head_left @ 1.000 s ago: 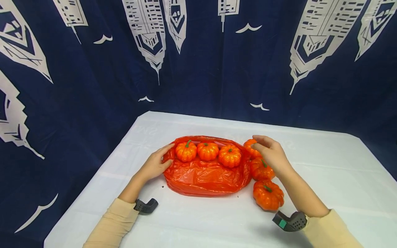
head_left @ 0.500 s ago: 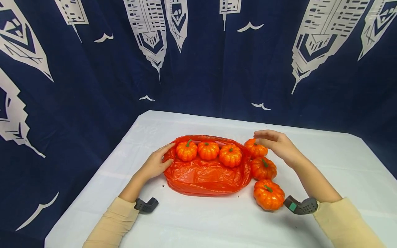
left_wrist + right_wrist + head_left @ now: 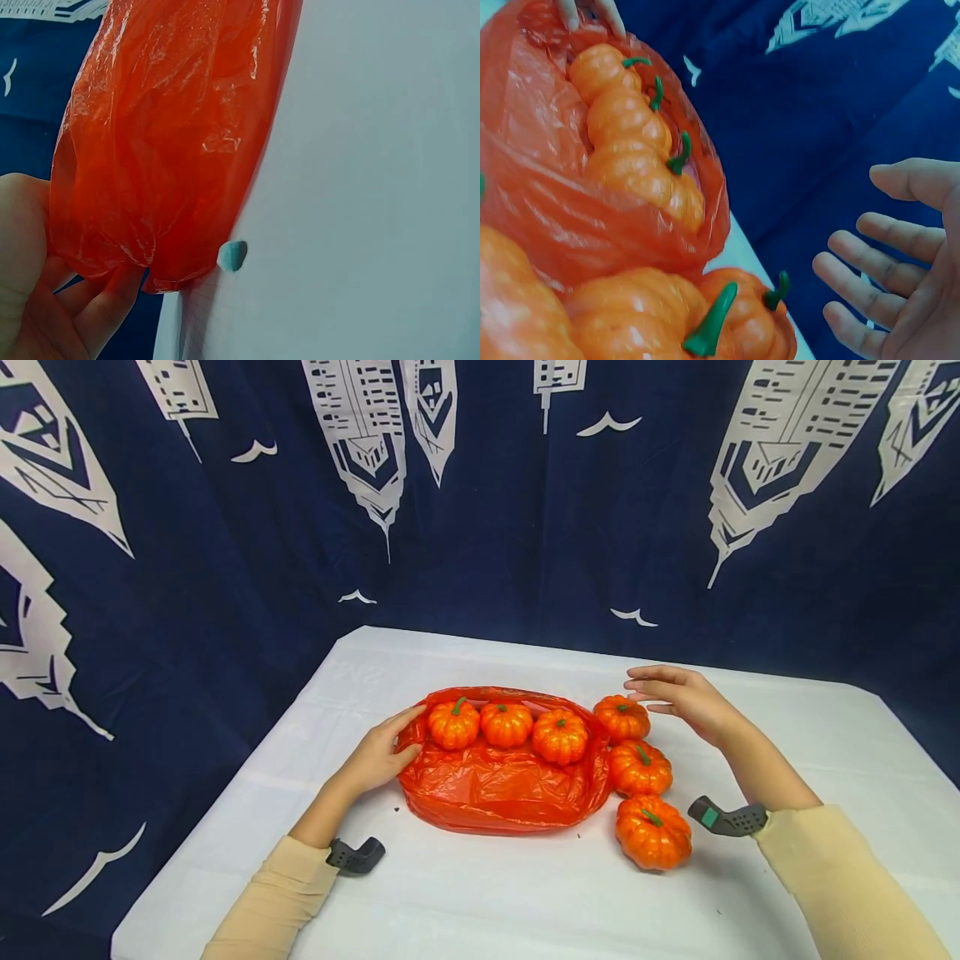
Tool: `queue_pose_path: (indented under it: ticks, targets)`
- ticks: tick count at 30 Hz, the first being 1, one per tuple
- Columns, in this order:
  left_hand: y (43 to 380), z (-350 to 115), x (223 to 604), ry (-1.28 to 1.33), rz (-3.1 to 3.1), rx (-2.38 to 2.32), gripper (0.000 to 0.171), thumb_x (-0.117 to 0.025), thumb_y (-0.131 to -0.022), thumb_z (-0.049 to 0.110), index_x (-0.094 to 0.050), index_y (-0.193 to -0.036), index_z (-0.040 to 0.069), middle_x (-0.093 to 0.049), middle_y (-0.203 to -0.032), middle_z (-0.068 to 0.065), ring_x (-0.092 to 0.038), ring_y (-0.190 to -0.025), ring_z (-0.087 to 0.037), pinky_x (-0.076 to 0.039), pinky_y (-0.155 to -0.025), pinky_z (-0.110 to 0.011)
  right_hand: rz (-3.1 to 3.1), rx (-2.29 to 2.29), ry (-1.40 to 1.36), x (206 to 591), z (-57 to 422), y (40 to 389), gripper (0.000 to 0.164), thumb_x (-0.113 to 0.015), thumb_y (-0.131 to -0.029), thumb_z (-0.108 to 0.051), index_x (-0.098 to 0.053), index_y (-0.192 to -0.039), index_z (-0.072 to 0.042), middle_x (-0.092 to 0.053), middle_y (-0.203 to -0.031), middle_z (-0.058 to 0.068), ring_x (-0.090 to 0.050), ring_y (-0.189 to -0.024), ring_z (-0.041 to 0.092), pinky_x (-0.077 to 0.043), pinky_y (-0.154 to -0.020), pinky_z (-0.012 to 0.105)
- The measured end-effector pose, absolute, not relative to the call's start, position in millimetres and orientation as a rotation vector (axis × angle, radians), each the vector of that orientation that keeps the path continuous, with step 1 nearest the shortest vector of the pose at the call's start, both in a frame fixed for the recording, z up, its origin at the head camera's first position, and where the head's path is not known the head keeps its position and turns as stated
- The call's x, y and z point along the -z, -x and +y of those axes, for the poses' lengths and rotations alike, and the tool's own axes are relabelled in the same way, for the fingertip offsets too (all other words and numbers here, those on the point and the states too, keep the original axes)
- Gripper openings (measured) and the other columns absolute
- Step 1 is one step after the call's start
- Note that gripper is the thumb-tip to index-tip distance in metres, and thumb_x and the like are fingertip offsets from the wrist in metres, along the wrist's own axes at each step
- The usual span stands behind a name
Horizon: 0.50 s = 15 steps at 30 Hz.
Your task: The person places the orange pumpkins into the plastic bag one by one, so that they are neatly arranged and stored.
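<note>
A red plastic bag (image 3: 495, 789) sits on the table with its mouth spread, and three small orange pumpkins (image 3: 506, 725) with green stems lie in a row in it. My left hand (image 3: 378, 756) holds the bag's left end, fingertips over the rim; in the left wrist view the fingers (image 3: 105, 307) curl round the gathered plastic. On the bag's right, three more pumpkins (image 3: 641, 768) stand in a line running front to back. My right hand (image 3: 693, 700) is beside the rearmost pumpkin (image 3: 622, 718), fingers spread and holding nothing, as the right wrist view shows.
A white-covered table (image 3: 787, 760) carries everything. Behind and to the left hangs a dark blue curtain (image 3: 495, 560) with white building prints. Small dark specks (image 3: 579, 836) lie near the bag's front.
My right hand has drawn back to the right from over the rearmost pumpkin, and its fingers have straightened. The left hand, bag and pumpkins have kept their places.
</note>
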<state>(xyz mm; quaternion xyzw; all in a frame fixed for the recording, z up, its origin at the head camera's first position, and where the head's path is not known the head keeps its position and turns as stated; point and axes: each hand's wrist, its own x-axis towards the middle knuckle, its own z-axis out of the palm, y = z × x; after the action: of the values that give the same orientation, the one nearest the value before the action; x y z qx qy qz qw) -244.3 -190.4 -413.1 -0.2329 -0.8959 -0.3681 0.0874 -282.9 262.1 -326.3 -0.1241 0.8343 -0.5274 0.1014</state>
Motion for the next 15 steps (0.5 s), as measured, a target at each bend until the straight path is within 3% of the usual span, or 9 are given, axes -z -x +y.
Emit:
queue_pose_path:
  ticks: [3,5,8,11,15]
  targets:
    - [244,-191,414,0.695,-2.663,1.096,0.058,-0.064,-0.090,0.001,-0.044,-0.144,0.000,-0.044,-0.146,-0.021,-0.040,-0.135,-0.039,-0.032,-0.110,-0.053,2.455,1.574,0.357,331,266,290,0.056,-0.054,-0.100,-0.030,-0.042,-0.142,0.005,-0.064,-0.121,-0.004,-0.062,-0.103,0.000,-0.049,-0.094,0.025]
    - [244,-192,415,0.695,-2.662,1.103,0.058,-0.063,-0.090,0.001,-0.043,-0.144,-0.001,-0.044,-0.147,-0.021,-0.039,-0.135,-0.039,-0.032,-0.110,-0.053,2.456,1.578,0.355,336,268,294,0.057,-0.058,-0.098,-0.029,-0.041,-0.143,0.004,-0.064,-0.120,-0.006,-0.060,-0.102,-0.003,-0.047,-0.100,0.031]
    - [244,-192,415,0.687,-2.666,1.112,0.058,-0.063,-0.090,0.001,-0.043,-0.145,0.000,-0.043,-0.147,-0.021,-0.039,-0.135,-0.039,-0.032,-0.110,-0.054,2.466,1.570,0.348,345,272,298,0.059,-0.062,-0.096,-0.026,-0.041,-0.143,0.002,-0.061,-0.128,0.001,-0.057,-0.106,-0.002,-0.036,-0.109,0.046]
    - [244,-192,415,0.682,-2.671,1.115,0.059,-0.064,-0.090,0.002,-0.044,-0.145,0.001,-0.043,-0.147,-0.021,-0.039,-0.135,-0.039,-0.032,-0.110,-0.054,2.475,1.550,0.343,357,276,301,0.060,-0.063,-0.095,-0.023,-0.040,-0.144,0.003,-0.052,-0.139,0.013,-0.053,-0.121,0.014,-0.029,-0.111,0.056]
    - [244,-192,414,0.676,-2.677,1.101,0.059,-0.064,-0.089,0.003,-0.044,-0.145,0.002,-0.044,-0.147,-0.020,-0.040,-0.135,-0.038,-0.032,-0.110,-0.053,2.471,1.538,0.323,369,278,306,0.063,-0.064,-0.093,-0.019,-0.037,-0.144,0.006,-0.037,-0.147,0.028,-0.036,-0.136,0.040,-0.027,-0.110,0.061]
